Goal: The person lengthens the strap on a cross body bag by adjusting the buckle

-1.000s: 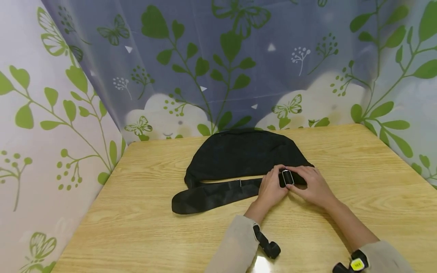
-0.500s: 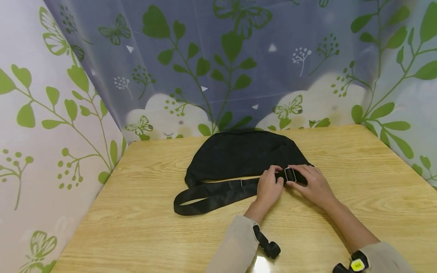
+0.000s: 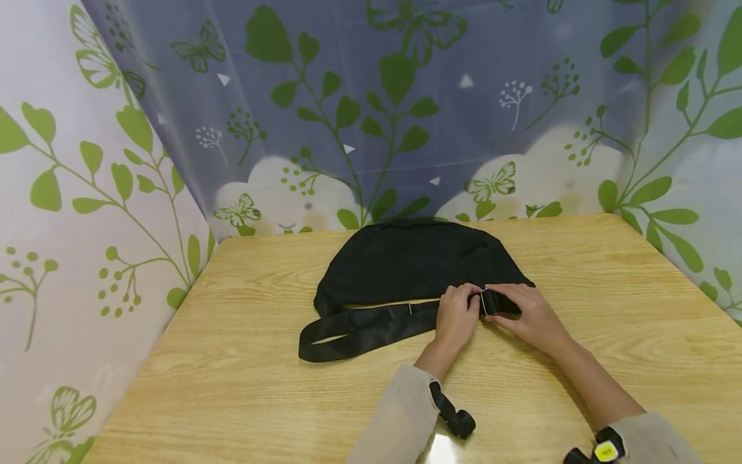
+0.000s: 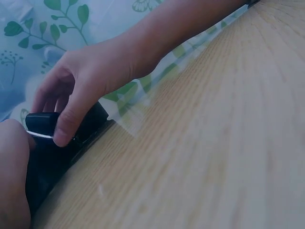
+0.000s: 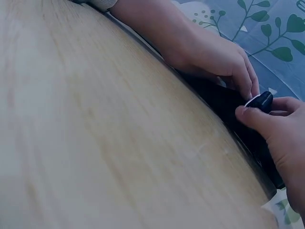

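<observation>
A black waist bag (image 3: 417,264) lies flat on the table, its curved top toward the back. Along its near side runs the black strap (image 3: 362,341), doubled into a narrow loop at the left. My right hand (image 3: 533,316) pinches the strap at a silver-edged slide buckle (image 3: 482,302), thumb below and fingers above. Just left of the buckle, my left hand (image 3: 456,319) grips the strap between thumb and fingers. In the right wrist view the buckle (image 5: 252,100) stands tilted between both hands, a fold of webbing bulging through it. A second metal piece (image 3: 409,309) shows farther left on the strap.
The wood-grain table (image 3: 232,386) extends around the bag. Patterned cloth (image 3: 324,96) with leaves and butterflies rises right behind the bag and along both sides. Black bands (image 3: 455,415) with dangling ends circle both wrists over beige sleeves.
The strap's left end has gone from lying flat to a loop with a gap, drawn slightly right. My left hand slid left off the buckle, then came back close to it; the buckle has turned.
</observation>
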Available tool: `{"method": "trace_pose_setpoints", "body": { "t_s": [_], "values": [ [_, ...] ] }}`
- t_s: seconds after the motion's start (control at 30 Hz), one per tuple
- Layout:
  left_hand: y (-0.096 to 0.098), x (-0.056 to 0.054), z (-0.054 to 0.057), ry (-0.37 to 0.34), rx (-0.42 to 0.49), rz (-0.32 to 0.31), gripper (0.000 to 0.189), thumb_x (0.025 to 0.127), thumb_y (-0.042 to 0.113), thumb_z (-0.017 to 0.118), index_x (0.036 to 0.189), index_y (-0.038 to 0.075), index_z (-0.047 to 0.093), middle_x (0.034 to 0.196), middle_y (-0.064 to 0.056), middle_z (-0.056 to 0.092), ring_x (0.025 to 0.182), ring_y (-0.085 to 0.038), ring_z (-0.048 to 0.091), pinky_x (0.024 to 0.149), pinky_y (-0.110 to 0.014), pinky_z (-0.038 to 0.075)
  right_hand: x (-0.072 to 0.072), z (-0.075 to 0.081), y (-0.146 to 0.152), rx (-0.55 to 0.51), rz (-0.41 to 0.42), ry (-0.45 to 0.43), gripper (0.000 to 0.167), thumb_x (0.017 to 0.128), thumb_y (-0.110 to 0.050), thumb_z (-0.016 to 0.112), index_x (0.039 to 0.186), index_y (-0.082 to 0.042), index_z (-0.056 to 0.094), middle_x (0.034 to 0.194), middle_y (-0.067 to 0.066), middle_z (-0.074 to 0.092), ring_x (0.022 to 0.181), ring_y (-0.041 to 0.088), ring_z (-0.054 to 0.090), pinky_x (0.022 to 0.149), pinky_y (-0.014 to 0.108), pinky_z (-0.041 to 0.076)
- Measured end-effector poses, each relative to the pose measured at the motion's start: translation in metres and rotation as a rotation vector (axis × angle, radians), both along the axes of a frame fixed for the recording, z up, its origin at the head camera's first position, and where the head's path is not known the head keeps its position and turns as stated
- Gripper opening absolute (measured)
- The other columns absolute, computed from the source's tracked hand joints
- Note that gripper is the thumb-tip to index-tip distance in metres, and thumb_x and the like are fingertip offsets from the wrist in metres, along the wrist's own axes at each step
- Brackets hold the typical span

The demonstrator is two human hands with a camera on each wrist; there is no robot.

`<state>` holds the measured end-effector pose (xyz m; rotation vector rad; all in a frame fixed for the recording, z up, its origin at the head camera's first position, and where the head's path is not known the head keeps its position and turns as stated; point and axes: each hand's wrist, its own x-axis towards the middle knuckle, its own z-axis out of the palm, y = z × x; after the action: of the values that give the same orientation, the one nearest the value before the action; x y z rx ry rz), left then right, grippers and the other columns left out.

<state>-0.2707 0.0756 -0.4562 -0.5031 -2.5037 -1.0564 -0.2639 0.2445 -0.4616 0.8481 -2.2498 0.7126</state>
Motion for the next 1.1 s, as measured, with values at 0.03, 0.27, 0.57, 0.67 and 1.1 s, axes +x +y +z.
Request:
{"method": "trace_pose_setpoints", "body": {
  "t_s": [0.03, 0.27, 0.57, 0.67, 1.1],
  "values": [
    [0.0, 0.0003, 0.0004, -0.003, 0.0, -0.014, 0.013, 0.091, 0.014, 0.057, 0.098, 0.014, 0.067, 0.091, 0.006, 0.063, 0.08, -0.01, 0.05, 0.073, -0.021, 0.039, 0.0002, -0.0001, -0.0002, 0.004, 0.001, -0.007, 0.061, 0.058, -0.01, 0.084, 0.114, -0.002, 0.061, 0.106, 0.01, 0.062, 0.095, 0.028, 0.056, 0.082, 0.045, 0.039],
    [0.0003, 0.0, -0.0033, 0.066, -0.01, 0.082, 0.01, 0.089, 0.016, 0.058, 0.095, 0.016, 0.066, 0.083, 0.008, 0.062, 0.077, -0.01, 0.05, 0.071, -0.023, 0.037, 0.0015, -0.0013, 0.0, -0.007, -0.02, 0.002, 0.061, 0.06, -0.009, 0.083, 0.115, -0.001, 0.06, 0.107, 0.013, 0.061, 0.097, 0.03, 0.055, 0.084, 0.048, 0.038],
    [-0.0001, -0.0016, -0.0021, 0.057, 0.05, 0.033, 0.009, 0.087, 0.013, 0.06, 0.093, 0.014, 0.068, 0.089, 0.006, 0.065, 0.078, -0.01, 0.052, 0.072, -0.022, 0.037, 0.0007, -0.0017, 0.0002, -0.03, -0.031, -0.047, 0.062, 0.06, -0.008, 0.084, 0.117, -0.003, 0.059, 0.108, 0.012, 0.06, 0.098, 0.03, 0.054, 0.084, 0.048, 0.037],
    [-0.0002, -0.0011, -0.0007, 0.033, 0.055, -0.002, 0.011, 0.089, 0.014, 0.059, 0.096, 0.014, 0.068, 0.091, 0.006, 0.065, 0.079, -0.01, 0.051, 0.072, -0.021, 0.037, 0.0009, -0.0014, -0.0004, -0.019, -0.03, -0.068, 0.062, 0.06, -0.008, 0.084, 0.117, -0.003, 0.059, 0.108, 0.012, 0.06, 0.098, 0.03, 0.054, 0.083, 0.048, 0.037],
    [-0.0005, -0.0017, -0.0009, 0.029, 0.049, 0.063, 0.01, 0.086, 0.013, 0.061, 0.092, 0.015, 0.068, 0.087, 0.006, 0.064, 0.079, -0.011, 0.053, 0.074, -0.023, 0.038, 0.0011, -0.0001, -0.0017, -0.037, -0.048, -0.056, 0.06, 0.06, -0.007, 0.084, 0.115, -0.002, 0.06, 0.108, 0.011, 0.061, 0.1, 0.03, 0.054, 0.085, 0.047, 0.036]
  ]
}}
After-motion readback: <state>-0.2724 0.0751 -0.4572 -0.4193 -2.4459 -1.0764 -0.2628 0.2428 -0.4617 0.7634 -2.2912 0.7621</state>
